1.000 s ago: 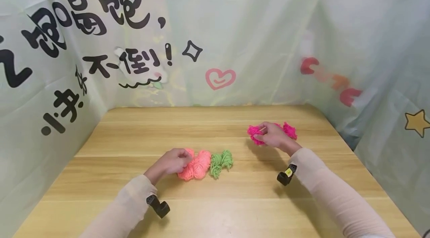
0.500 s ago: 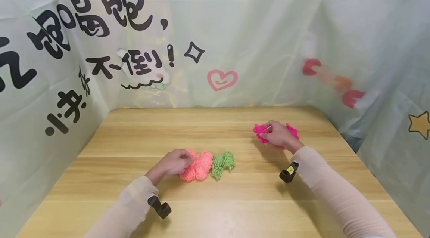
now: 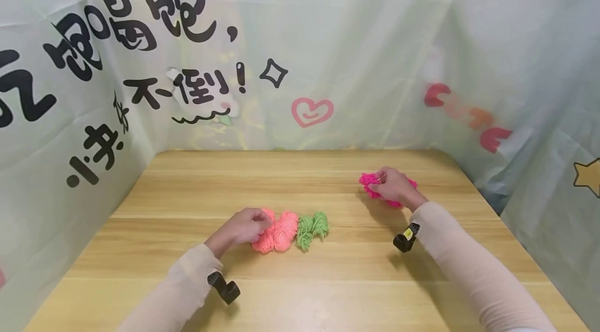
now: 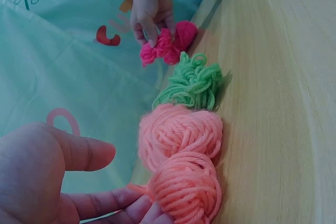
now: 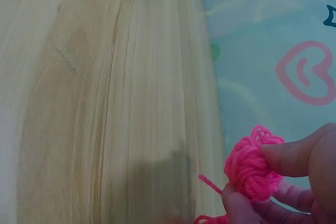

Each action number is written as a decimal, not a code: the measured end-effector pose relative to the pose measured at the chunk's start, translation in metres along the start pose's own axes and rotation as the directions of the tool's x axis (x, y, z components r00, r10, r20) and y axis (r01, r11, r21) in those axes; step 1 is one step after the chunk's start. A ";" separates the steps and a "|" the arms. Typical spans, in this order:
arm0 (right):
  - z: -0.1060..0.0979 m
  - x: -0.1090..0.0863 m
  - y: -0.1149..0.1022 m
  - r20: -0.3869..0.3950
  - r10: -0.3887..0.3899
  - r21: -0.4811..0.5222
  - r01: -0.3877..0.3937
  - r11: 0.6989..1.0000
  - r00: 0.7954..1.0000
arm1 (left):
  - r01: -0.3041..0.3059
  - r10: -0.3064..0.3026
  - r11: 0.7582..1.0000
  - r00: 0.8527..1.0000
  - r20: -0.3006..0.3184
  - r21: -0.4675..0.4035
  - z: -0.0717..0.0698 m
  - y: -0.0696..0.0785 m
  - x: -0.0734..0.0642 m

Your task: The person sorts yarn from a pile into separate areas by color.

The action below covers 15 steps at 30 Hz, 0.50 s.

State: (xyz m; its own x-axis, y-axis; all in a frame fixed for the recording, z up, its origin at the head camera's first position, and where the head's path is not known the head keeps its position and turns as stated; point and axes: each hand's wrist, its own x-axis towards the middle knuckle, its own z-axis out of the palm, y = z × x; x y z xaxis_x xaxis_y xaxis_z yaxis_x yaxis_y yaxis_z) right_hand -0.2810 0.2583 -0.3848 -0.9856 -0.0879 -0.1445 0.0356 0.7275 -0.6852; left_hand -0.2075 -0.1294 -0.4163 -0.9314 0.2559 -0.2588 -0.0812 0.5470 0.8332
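Over the table (image 3: pixel 300 290), the left hand (image 3: pixel 246 225) (thumb lifted clear, fingers nearly straight) touched the left side of the coral yarn (image 3: pixel 283 233); the right hand (image 3: pixel 395 186) pinched the pink yarn (image 5: pixel 249 169) between thumb and fingers, farther back and well right of the green yarn (image 3: pixel 304 233)

On the wood-grain counter (image 3: pixel 304 290), the left grip (image 3: pixel 246 225) touches a 2-lobed coral yarn bundle (image 3: pixel 284 232), green yarn (image 3: pixel 305 232) just beside it; the right grip (image 3: pixel 394 186) holds magenta yarn (image 3: pixel 368 181) farther back.
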 end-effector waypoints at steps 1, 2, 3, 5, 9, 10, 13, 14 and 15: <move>-0.001 0.000 0.000 -0.004 0.004 -0.005 -0.004 1.000 1.000 | -0.003 0.003 1.000 1.000 -0.003 0.006 0.000 0.000 0.000; -0.001 0.000 0.000 -0.004 0.005 -0.005 -0.005 1.000 1.000 | -0.004 0.004 1.000 1.000 -0.004 0.009 -0.001 0.000 0.000; -0.001 0.001 0.000 -0.010 0.008 -0.011 -0.008 1.000 1.000 | -0.004 0.004 1.000 1.000 -0.004 0.011 -0.001 0.000 0.000; -0.002 0.001 0.000 -0.021 0.006 -0.040 -0.007 0.999 1.000 | -0.006 0.006 1.000 1.000 -0.004 0.012 -0.001 0.001 -0.001; -0.002 0.001 0.002 -0.053 -0.007 -0.119 0.000 0.993 0.999 | -0.008 0.008 1.000 1.000 -0.002 0.010 -0.001 0.001 -0.002; -0.002 0.002 0.002 -0.057 -0.011 -0.134 0.004 0.991 0.998 | -0.009 0.009 1.000 1.000 -0.002 0.009 -0.001 0.001 -0.003; -0.003 0.002 0.004 -0.061 -0.011 -0.152 0.001 0.988 0.998 | -0.010 0.010 1.000 1.000 -0.001 0.012 -0.001 0.001 -0.003; -0.003 0.002 0.005 -0.061 -0.005 -0.146 -0.004 0.989 0.998 | -0.011 0.011 1.000 1.000 -0.001 0.013 0.000 0.001 -0.003; -0.002 0.002 0.006 -0.060 0.000 -0.141 -0.009 0.990 0.998 | -0.013 0.014 1.000 1.000 -0.002 0.015 0.000 0.001 -0.003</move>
State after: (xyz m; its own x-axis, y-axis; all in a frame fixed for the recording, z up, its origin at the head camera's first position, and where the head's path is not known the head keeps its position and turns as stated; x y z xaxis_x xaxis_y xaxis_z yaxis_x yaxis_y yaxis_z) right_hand -0.2835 0.2640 -0.3874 -0.9937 -0.0468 -0.1016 0.0204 0.8169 -0.5764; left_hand -0.2047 -0.1298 -0.4142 -0.9330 0.2620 -0.2468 -0.0632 0.5556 0.8290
